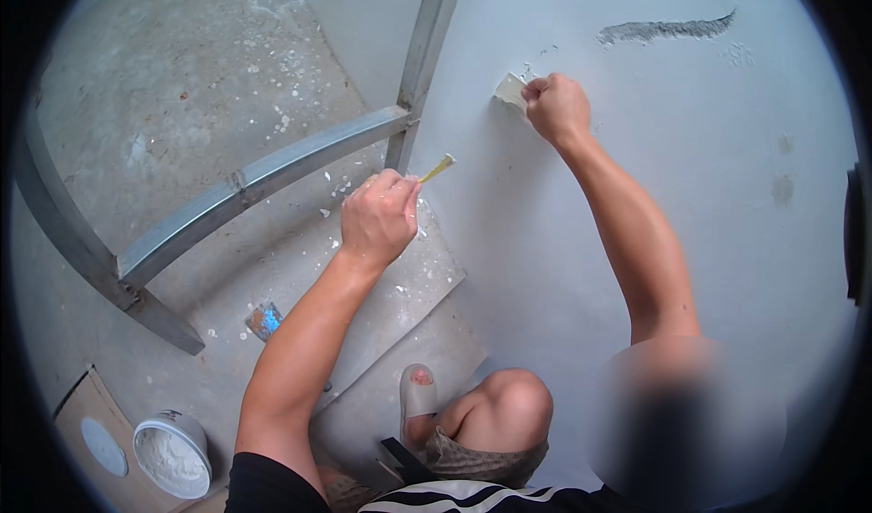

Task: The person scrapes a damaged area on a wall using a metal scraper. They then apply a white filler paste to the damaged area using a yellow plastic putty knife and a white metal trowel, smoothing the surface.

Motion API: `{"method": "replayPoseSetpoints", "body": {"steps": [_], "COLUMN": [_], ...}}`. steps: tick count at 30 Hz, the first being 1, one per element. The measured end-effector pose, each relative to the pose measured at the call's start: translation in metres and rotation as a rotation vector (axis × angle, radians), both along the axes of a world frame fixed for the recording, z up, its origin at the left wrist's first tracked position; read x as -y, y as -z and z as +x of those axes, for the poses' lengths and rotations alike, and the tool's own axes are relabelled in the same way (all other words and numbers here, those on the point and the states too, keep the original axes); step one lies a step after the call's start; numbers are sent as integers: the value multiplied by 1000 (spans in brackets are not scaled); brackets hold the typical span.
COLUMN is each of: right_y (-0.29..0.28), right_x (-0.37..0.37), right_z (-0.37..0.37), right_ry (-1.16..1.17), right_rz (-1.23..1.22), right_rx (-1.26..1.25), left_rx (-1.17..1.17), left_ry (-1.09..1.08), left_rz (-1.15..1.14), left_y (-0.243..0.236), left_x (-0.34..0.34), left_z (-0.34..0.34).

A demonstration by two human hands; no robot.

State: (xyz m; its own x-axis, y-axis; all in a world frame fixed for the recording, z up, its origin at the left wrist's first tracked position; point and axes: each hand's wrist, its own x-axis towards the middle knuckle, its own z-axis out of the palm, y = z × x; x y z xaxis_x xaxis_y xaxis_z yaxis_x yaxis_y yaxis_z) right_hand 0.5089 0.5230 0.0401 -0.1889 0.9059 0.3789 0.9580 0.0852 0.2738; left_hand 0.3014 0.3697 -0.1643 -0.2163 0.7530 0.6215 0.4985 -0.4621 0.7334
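My right hand (pixel 559 106) grips a pale, flat scraper (pixel 509 90) with its blade against the grey-white wall (pixel 736 222), near small rough marks. A long rough, gouged patch (pixel 666 29) runs across the wall to the upper right. My left hand (pixel 380 206), closed and lower to the left, holds a thin yellow tool (pixel 434 169), perhaps a putty knife seen edge-on, with whitish material on its tip. It is beside the metal frame, apart from the wall patch.
A steel frame (pixel 259 169) crosses the left side over paint-spattered concrete (pixel 191 68). A blue-stained scrap (pixel 263 320) lies below it. A white bucket of putty (pixel 171 457) and cardboard with a round lid (pixel 104 445) are at lower left. My bent leg and sandalled foot (pixel 419 399) are below.
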Motion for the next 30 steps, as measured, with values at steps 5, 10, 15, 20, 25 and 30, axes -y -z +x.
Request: {"method": "replayPoseSetpoints", "body": {"steps": [5,10,15,20,25,30], "right_y": [-23,-47,-31,3,-19,-43], "right_x": [-7,-13,-1,8,2,3], "right_z": [1,-20,-26,4,9,0], "right_ry": [-24,27,-11,-64,-48,-80], "right_rz": [189,240,60,-17,189,299], "right_rx": [14,116,-163,53,99,0], "left_rx": [3,2,14,15,23,41], "left_ry": [-2,-9,-9,0,1,1], "left_rz": [-3,-18,-14,-34,-38,-65], "left_y": [1,2,2,1,4,8], "left_x": [-1,-1,-1,-1,-1,-2], "left_z": [-2,-5,-6,-7,-7,-5]}}
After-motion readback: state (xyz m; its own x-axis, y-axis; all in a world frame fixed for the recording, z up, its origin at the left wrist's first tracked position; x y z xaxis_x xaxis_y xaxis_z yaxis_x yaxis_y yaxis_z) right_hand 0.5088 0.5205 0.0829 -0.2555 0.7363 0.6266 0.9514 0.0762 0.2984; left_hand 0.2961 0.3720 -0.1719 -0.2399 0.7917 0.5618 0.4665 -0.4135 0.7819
